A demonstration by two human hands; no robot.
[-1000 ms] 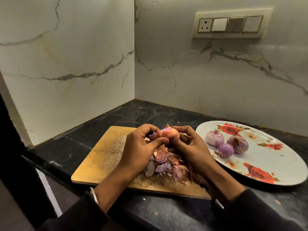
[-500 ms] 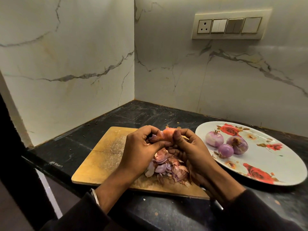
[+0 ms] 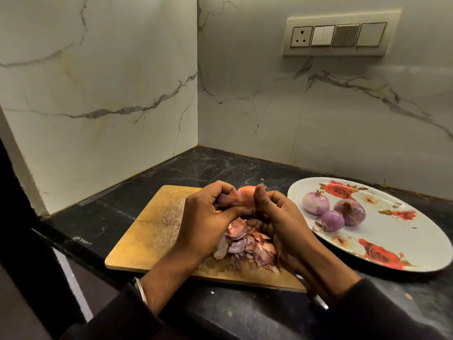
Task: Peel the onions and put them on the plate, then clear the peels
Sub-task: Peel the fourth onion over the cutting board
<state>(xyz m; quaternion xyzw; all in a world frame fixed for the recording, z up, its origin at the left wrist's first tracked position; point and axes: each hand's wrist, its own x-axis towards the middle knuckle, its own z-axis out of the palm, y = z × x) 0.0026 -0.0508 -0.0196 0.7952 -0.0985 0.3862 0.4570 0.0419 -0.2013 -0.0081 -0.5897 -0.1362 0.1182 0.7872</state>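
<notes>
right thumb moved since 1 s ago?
Yes. The right hand has brought its thumb up over the onion; it now points toward the back wall, while the cutting board stays put.

Black stone counter w/ wooden cutting board & floral plate directly on top

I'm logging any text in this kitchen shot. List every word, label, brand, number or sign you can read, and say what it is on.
No readable text in the head view.
Switch panel: socket and rocker switches, no lettering visible.
Floral plate: rose pattern only, no words.
Countertop front edge: a faint pale mark, too small and blurred to read.
Cutting board: scratches only, no print.
</notes>
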